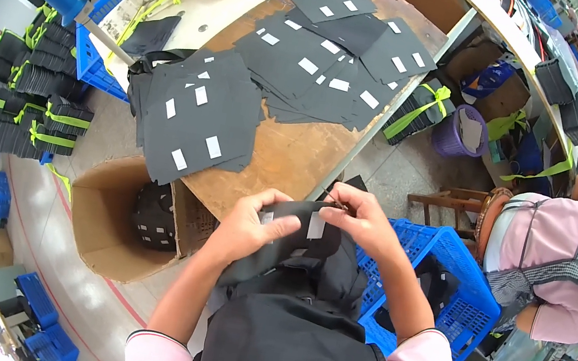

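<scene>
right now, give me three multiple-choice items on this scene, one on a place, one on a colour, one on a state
1. Where does the cardboard box stand?
A. on the floor, left of the wooden table
B. on top of the table
C. inside the blue crate

2. What colour are the labels on the dark fabric pieces on the table?
A. yellow
B. white
C. red

3. What are the hands doing?
A. both resting empty
B. left hand and right hand both grip one dark fabric piece
C. only the right hand holds fabric

Answers: 1 A, the box sits on the floor by the table's corner. 2 B, each piece bears small white tags. 3 B, fingers of both hands close on the same piece.
</scene>
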`<state>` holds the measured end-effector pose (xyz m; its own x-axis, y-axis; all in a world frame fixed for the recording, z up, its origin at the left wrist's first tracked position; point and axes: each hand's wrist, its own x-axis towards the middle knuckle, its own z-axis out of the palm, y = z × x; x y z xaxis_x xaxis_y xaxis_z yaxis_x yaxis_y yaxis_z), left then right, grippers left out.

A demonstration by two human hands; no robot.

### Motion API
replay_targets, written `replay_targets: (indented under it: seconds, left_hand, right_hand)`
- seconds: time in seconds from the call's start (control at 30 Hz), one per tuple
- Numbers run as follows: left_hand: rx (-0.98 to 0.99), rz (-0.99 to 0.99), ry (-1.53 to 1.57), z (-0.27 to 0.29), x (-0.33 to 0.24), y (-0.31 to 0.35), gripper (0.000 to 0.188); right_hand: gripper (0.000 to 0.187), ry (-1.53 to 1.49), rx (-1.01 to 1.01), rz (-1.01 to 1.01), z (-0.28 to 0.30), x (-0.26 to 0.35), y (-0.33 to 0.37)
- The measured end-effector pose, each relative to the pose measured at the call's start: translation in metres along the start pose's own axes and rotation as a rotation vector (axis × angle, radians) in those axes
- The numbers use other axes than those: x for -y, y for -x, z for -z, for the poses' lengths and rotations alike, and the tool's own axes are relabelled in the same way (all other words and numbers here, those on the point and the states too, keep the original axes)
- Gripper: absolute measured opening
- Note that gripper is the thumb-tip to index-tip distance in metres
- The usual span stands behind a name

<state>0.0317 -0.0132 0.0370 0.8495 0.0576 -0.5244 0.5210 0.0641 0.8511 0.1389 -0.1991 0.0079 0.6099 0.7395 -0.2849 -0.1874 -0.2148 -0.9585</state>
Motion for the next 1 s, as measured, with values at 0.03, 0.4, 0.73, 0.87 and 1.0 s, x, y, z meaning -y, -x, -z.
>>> replay_targets:
  seconds: [0.03,0.4,0.73,0.87,1.0]
  left_hand:
    - [0.029,-0.108,0.018,-0.002,0.007,-0.003,0.039]
    - [0.042,0.026,0.322,0.006,0.025,-0.006,0.022]
    - [0.038,-0.012,0.318,0.000,0.015,-0.003,0.024]
    - [0.049,0.003,0.323,0.001,0.017,-0.001,0.025]
    - [0.059,-0.012,0.302,0.004,0.015,-0.006,0.025]
  right_hand:
    - [0.016,-0.071,0.020,-0.020,-0.004,0.000,0.001]
    - [0.034,0.524,-0.431,0.447,-0.022,-0.010,0.028]
    - [0.034,0.767,-0.336,0.656,-0.014,0.003,0.024]
    - [0.031,0.786,-0.373,0.710,-0.017,-0.005,0.026]
    - [0.029,0.762,-0.384,0.708,-0.018,-0.002,0.021]
